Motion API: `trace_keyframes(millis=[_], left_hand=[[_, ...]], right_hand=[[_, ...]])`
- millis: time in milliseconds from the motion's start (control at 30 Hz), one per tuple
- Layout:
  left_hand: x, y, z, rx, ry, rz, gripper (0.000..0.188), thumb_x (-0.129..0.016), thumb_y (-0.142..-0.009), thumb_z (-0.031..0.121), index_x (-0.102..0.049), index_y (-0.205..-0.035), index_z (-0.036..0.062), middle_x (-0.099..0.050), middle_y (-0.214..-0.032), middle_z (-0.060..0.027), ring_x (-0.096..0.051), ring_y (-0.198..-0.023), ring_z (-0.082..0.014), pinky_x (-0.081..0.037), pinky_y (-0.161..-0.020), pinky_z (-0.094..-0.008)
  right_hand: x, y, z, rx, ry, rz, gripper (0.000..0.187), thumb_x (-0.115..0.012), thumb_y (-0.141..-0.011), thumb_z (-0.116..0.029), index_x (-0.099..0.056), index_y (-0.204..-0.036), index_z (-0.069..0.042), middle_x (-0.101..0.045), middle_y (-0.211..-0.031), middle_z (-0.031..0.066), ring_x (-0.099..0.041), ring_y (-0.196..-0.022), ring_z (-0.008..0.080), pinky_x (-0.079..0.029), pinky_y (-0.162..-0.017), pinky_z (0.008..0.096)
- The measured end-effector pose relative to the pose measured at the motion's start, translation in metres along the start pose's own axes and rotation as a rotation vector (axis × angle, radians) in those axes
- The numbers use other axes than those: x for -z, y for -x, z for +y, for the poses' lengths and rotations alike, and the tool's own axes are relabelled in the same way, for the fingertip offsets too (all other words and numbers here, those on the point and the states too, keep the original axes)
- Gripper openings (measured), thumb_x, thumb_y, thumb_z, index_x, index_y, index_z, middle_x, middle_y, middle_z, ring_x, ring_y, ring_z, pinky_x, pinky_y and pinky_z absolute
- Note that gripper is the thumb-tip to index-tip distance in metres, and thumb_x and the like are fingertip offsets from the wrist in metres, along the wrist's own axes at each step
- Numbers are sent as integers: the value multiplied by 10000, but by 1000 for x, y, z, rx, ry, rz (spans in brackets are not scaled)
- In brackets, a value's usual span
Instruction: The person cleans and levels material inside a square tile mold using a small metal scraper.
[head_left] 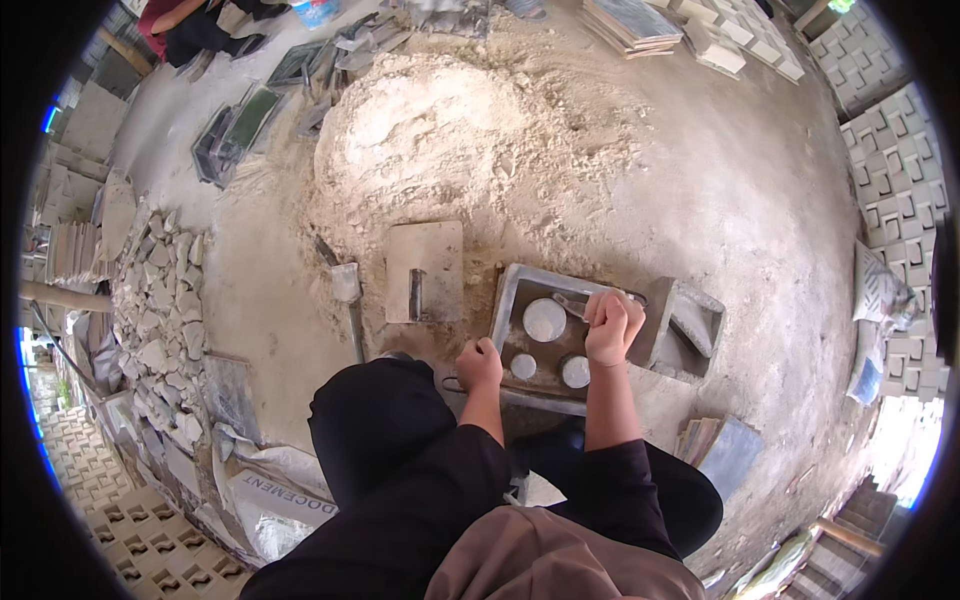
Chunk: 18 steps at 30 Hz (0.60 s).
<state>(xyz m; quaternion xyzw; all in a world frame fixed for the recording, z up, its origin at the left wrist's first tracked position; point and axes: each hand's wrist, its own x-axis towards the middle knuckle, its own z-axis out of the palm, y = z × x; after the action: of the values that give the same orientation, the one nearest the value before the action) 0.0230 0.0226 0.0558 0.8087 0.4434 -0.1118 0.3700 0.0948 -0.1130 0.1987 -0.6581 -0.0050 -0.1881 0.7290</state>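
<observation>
A rectangular grey metal mould (507, 300) lies on the floor before me. Inside are one large pale disc (544, 320) and two smaller ones (523, 366) (575, 371), set in a brown bed. My left hand (480, 364) is a fist at the near left corner, where a thin wire handle (451, 384) sticks out beside it. My right hand (612, 326) is closed above the mould's right side. A short, pale, spoon-like strip (570, 304) runs out of that fist to the left. Another dark wire loop (637, 297) shows behind it; the fingers hide the grips.
A flat plate with a bar handle (425, 272) and a hammer-like tool (347, 285) lie left of the mould. On the right stands an open box (712, 310). Beyond rises a heap of pale powder (430, 130). Broken pieces (160, 310) pile up far left; a person (190, 30) sits at the back.
</observation>
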Motion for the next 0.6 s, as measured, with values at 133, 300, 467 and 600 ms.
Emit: trace_keyframes(millis=[133, 300, 467, 600], left_hand=[[-2, -1, -3, -16, -38, -1, 379, -389, -766, 338, -608, -807, 31, -610, -821, -218, -570, -808, -414, -440, -719, -501], [-1, 0, 0, -4, -26, -27, 380, -386, -767, 338, -611, -803, 34, -607, -820, -220, -571, -805, -410, -438, -721, -500], [-1, -1, -2, -3, -17, -42, 371, -385, -761, 338, -602, -799, 40, -610, -822, -212, -569, -799, -413, -439, -714, -507], [1, 3, 5, -23, 5, -23, 369, -385, -761, 337, -602, -797, 41, -611, -813, -209, -568, -792, -415, -440, -709, -502]], right_hand=[[7, 16, -6, 96, 23, 104, 350, -358, -782, -69, -263, -447, -41, -311, -417, 25, -291, -369, 100, -197, -371, 250], [18, 22, -14, 114, 2, 134, 345, -365, -765, -73, -231, -450, -38, -315, -414, 31, -289, -362, 94, -196, -364, 243], [27, 39, -17, 30, 44, 81, 361, -373, -766, -103, -258, -433, -22, -320, -399, 46, -318, -359, 113, -198, -362, 256], [36, 54, -30, 48, -21, -24, 334, -374, -733, -74, -272, -417, -44, -296, -397, 45, -295, -340, 134, -238, -358, 274]])
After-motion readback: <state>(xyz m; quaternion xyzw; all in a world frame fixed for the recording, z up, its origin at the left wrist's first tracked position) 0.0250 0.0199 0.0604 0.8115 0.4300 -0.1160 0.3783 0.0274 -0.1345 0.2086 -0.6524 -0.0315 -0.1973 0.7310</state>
